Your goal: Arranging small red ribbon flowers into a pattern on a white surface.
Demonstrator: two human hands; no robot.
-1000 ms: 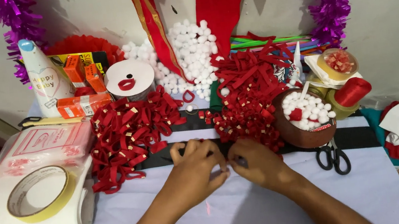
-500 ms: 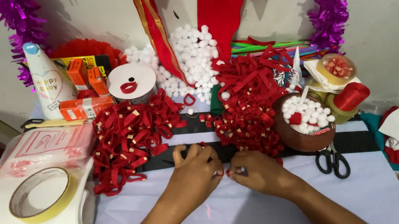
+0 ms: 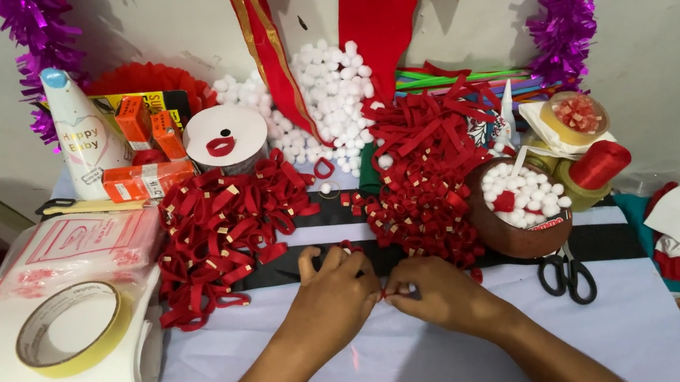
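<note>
Head view, the only one I've got: my left hand (image 3: pixel 332 294) and right hand (image 3: pixel 434 293) meet at the middle of the pale sheet (image 3: pixel 400 369), fingertips pinched together on a small red strip (image 3: pixel 383 293); it's nearly swallowed by the fingers, so I can't tell which way its long axis runs; both hands look clenched onto it from either side, left thumb up top, right knuckles curled over.

So the strip sits dead between the two hands, touching both, neither hand nearer; it's just this side of the black band (image 3: pixel 280 266) crossing the table.

Straight beyond the hands, just past that band, the right loop pile (image 3: pixel 418 207) sits closest, nearer my right hand; the left loop pile (image 3: pixel 221 225) is off up-left, a little further from my left hand.

Other bits: bowl (image 3: pixel 510 233) of white balls to the right; scissors (image 3: pixel 569 274) just below it, near my right wrist; tape roll (image 3: pixel 67 331) well apart on the left.
</note>
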